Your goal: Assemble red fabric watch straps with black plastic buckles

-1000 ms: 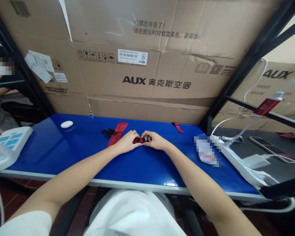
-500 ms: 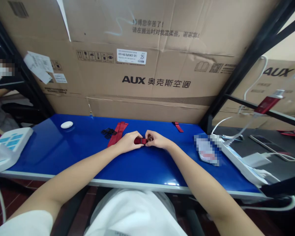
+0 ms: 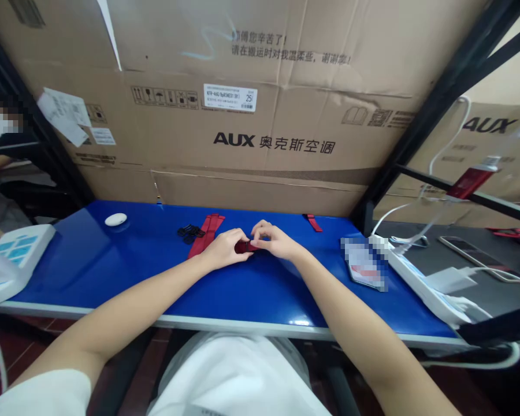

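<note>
L hand (image 3: 227, 248) nearly closed, pinching red strap (image 3: 244, 247); R hand (image 3: 275, 240), fingers curled, nips its other end! Blk clips (image 3: 190, 231) nearby, L side o' table (image 3: 251, 294).

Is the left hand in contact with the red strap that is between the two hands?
Touching. The head view shows the left hand holding the red strap between its thumb and fingers.

We see blue table (image 3: 225, 300): white oval disc (image 3: 115, 219) near far-left corner; black buckles (image 3: 190, 231), red straps (image 3: 207, 236), short red strap (image 3: 314, 222) toward far edge; blurred flat item (image 3: 364, 264), power strip (image 3: 420, 287) by right edge.
</note>
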Motion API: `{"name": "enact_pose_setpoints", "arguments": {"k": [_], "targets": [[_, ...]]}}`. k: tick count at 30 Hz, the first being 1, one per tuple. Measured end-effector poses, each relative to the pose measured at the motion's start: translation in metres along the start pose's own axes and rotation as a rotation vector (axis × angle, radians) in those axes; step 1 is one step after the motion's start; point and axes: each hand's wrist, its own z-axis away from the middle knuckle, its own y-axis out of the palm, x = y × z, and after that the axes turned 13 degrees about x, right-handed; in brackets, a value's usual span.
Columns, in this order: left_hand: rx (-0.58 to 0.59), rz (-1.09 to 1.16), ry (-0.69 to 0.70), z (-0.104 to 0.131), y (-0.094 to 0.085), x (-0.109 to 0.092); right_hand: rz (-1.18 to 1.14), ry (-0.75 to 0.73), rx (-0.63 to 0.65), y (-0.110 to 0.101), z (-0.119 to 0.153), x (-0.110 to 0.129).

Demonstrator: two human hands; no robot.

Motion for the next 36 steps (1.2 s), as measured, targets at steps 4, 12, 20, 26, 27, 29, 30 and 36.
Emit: {"name": "enact_pose_setpoints", "arguments": {"k": [4,12,20,26,27,29,30,36], "targets": [[-0.031,0.044,-0.019,0.000,0.000,0.001,-0.194,-0.012,-0.028,-0.002,0.003,0.000],[-0.036,0.230,-0.082,0.001,-0.003,-0.001,-0.706,-0.040,0.001,-0.004,0.008,-0.009],[0.071,0.199,-0.107,-0.002,0.001,-0.008,-0.799,-0.037,-0.037,0.003,0.004,0.000],[0.265,0.430,-0.199,0.002,0.002,-0.020,-0.782,-0.091,-0.312,-0.002,0.001,0.018],[0.305,0.477,-0.207,0.005,0.000,-0.018,-0.807,-0.109,-0.390,-0.009,0.004,0.021],[0.365,0.545,-0.227,0.008,-0.003,-0.012,-0.896,-0.136,-0.494,-0.024,0.011,0.027],[0.373,0.581,-0.243,0.009,-0.004,-0.009,-0.945,-0.134,-0.517,-0.030,0.015,0.029],[0.281,0.815,-0.317,0.000,-0.010,-0.006,-0.975,0.148,-0.344,-0.008,0.003,0.020]]}}
